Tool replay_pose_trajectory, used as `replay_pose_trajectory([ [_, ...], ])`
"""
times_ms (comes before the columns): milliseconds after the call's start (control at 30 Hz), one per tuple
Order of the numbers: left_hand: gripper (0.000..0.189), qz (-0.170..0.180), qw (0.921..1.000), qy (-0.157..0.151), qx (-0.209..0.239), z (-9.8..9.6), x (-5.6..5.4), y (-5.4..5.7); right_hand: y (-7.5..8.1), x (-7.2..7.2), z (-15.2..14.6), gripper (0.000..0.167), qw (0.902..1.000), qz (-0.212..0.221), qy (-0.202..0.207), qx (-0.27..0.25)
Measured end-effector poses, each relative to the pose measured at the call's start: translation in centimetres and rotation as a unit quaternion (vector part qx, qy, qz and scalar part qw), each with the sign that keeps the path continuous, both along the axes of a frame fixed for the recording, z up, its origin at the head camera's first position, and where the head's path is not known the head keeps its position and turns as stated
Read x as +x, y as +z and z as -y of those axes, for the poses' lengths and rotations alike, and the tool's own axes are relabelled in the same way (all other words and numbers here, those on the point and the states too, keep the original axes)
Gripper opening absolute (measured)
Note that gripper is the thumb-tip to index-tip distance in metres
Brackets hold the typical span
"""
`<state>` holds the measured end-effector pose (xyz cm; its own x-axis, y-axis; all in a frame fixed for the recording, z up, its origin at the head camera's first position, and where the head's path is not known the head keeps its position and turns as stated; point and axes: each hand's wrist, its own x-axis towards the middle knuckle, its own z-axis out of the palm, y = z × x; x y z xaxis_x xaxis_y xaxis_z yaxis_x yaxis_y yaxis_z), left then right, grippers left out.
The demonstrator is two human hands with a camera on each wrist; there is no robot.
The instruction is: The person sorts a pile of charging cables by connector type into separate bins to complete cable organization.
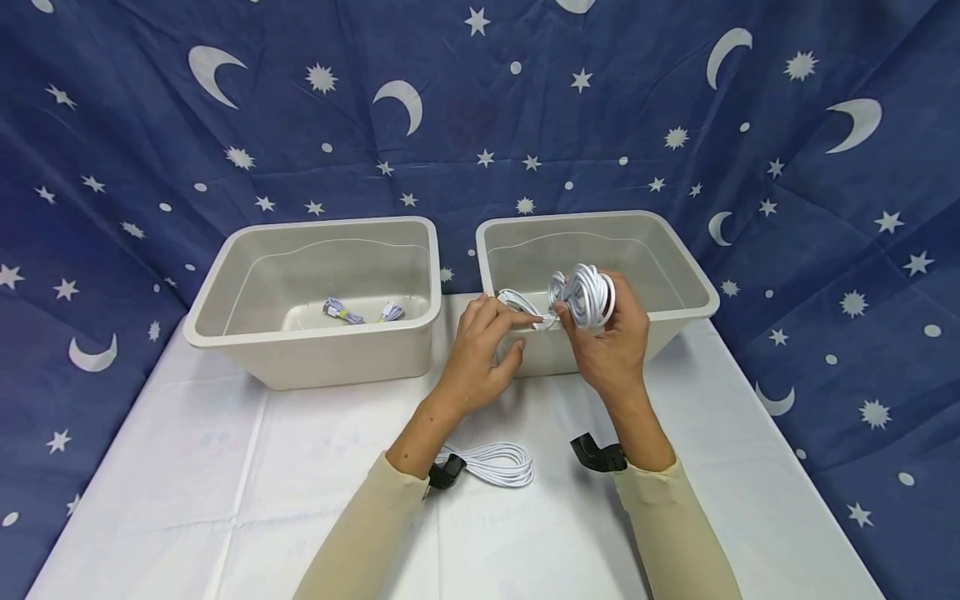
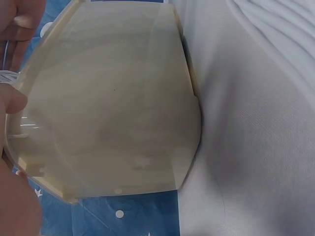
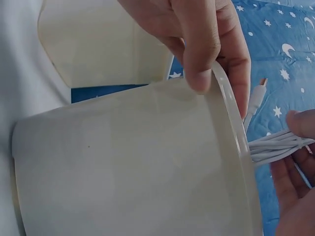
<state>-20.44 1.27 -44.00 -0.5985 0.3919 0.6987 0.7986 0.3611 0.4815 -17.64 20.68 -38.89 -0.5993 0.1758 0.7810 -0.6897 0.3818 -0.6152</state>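
My right hand (image 1: 618, 346) holds a coiled white cable (image 1: 588, 296) above the front rim of the right bin (image 1: 678, 315). Its thumb and fingers pinch the narrow gathered part, seen closer in the right wrist view as a cable bundle (image 3: 278, 147). A white plug (image 3: 256, 101) stands out beside it. My left hand (image 1: 476, 350) straddles that bin's front rim, thumb (image 3: 201, 81) on the outer wall and fingers behind the rim. Its index finger reaches toward the cable; whether they touch is unclear. Another white cable loop (image 1: 516, 300) shows just behind the left fingers.
To the left stands a second beige bin (image 1: 315, 337) with small bundled grey cables (image 1: 343, 312) inside. A coiled white cable (image 1: 498, 464) lies on the white tablecloth (image 1: 300, 500), near my left wrist. Behind hangs a blue star-patterned cloth (image 1: 450, 92).
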Motion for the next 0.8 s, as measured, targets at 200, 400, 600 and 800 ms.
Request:
replay_pose_trajectory([
  [200, 0.028, 0.011, 0.9999, 0.003, -0.002, -0.1, 0.1, 0.0, -0.4, -0.3, -0.2, 0.045, 0.9993, 0.022, -0.011, 0.029],
  [400, 0.03, 0.013, 0.9999, 0.006, -0.001, 0.0, 0.1, 0.0, -0.8, -0.6, -0.5, 0.043, 0.9982, 0.041, -0.008, 0.044],
  [600, 0.028, 0.004, 1.0, 0.001, 0.004, 0.0, 0.0, 0.0, -1.1, -0.9, -0.7, 0.033, 0.9919, 0.039, -0.015, 0.12],
  [800, 0.027, -0.002, 1.0, 0.002, 0.008, -0.1, 0.1, 0.0, -1.0, -0.9, -0.8, 0.032, 0.987, 0.039, -0.013, 0.155],
])
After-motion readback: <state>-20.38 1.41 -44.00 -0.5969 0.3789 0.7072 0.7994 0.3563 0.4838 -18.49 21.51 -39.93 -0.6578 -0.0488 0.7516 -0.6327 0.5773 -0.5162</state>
